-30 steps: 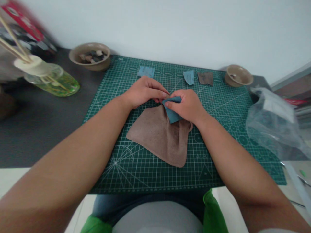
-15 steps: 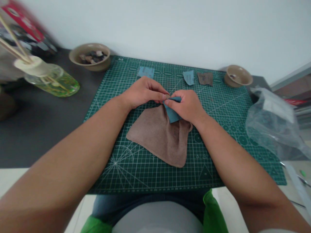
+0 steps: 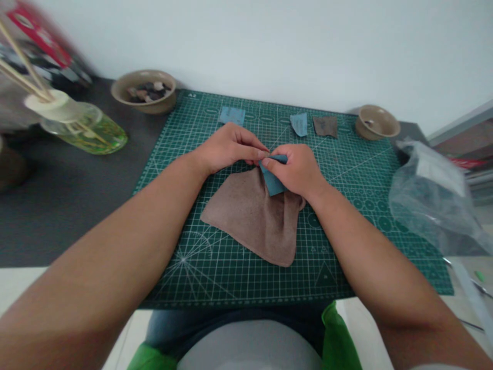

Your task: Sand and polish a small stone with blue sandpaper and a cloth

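My right hand [image 3: 302, 167] is closed on a folded piece of blue sandpaper [image 3: 274, 183], pinched between thumb and fingers. My left hand [image 3: 233, 149] is closed too, its thumb and fingertips pinching what looks like a small brownish stone [image 3: 266, 153], mostly hidden by the fingers. The fingertips of both hands meet there, and the sandpaper's upper edge lies against the pinched spot. Under the hands a brown cloth [image 3: 246, 205] is spread, creased on its right side, on the green cutting mat [image 3: 215, 277].
Behind lie two blue sandpaper pieces [image 3: 232, 115] and a grey-brown one [image 3: 325, 126]. A bowl [image 3: 162, 105] of stones stands back left, a smaller bowl [image 3: 379, 123] back right. A reed diffuser bottle [image 3: 88, 131] is at left, a clear plastic bag [image 3: 427, 190] at right.
Both hands keep the same pinch with hardly any shift at the fingertips. The whole view has moved very slightly; cloth and sandpaper stay in place.
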The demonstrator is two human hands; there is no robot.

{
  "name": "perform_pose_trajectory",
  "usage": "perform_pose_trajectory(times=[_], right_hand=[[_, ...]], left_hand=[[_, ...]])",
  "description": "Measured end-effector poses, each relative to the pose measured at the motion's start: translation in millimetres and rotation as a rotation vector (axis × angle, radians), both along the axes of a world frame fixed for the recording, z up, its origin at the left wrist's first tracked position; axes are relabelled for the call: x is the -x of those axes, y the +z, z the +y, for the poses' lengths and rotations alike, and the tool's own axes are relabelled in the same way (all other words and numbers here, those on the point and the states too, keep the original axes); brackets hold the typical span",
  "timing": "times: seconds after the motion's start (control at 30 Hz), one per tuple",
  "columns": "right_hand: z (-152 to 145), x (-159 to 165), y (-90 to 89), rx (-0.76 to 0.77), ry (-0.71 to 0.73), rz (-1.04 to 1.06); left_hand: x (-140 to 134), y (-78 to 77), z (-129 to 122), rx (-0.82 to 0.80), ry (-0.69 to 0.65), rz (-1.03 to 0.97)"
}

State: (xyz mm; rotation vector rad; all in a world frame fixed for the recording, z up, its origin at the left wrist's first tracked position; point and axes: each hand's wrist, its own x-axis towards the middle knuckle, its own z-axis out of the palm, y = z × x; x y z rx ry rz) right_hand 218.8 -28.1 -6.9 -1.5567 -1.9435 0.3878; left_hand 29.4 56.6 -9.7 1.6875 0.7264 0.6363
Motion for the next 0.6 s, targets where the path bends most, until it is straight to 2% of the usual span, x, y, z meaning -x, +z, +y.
perform_pose_trajectory(times=[0.37, 0.6], right_hand=[[3.1, -3.4, 0.0, 0.021, 0.081, 0.027], [4.4, -2.0, 0.9, 0.025, 0.032, 0.032]], left_hand=[[1.5, -4.1, 1.0, 0.058, -0.009, -0.051], [1.3, -7.5, 2.1, 0.075, -0.018, -0.089]])
